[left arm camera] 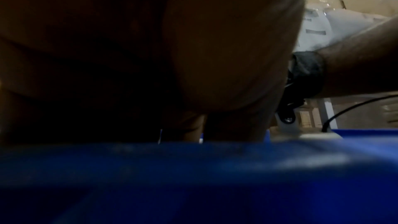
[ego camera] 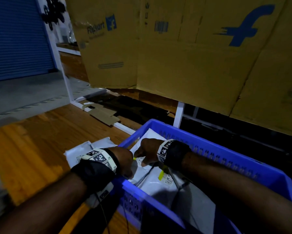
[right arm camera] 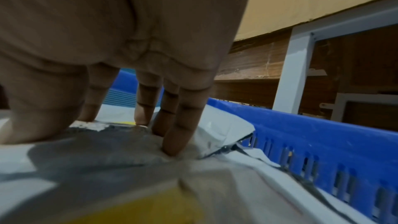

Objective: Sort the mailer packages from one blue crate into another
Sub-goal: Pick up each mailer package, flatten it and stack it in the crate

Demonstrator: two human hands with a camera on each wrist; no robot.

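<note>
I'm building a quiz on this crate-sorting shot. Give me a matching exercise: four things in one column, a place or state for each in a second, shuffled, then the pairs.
Things:
1. right hand
2. blue crate
3. cardboard boxes
4. loose white mailers

Places or states:
A. lying on the wooden floor, left of the crate
B. fingertips pressing on a mailer inside the crate
C. stacked behind the crate, printed with blue logos
D. holds white mailers, slotted walls

Pairs: 1-B, 2-D, 3-C, 4-A

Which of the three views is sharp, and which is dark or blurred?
Head view: dim, edges smeared, sharpest on the mailers in the blue crate. Left wrist view: mostly dark, left hand and crate rim out of focus. Right wrist view: brighter, right hand fairly clear, foreground blurred.
</note>
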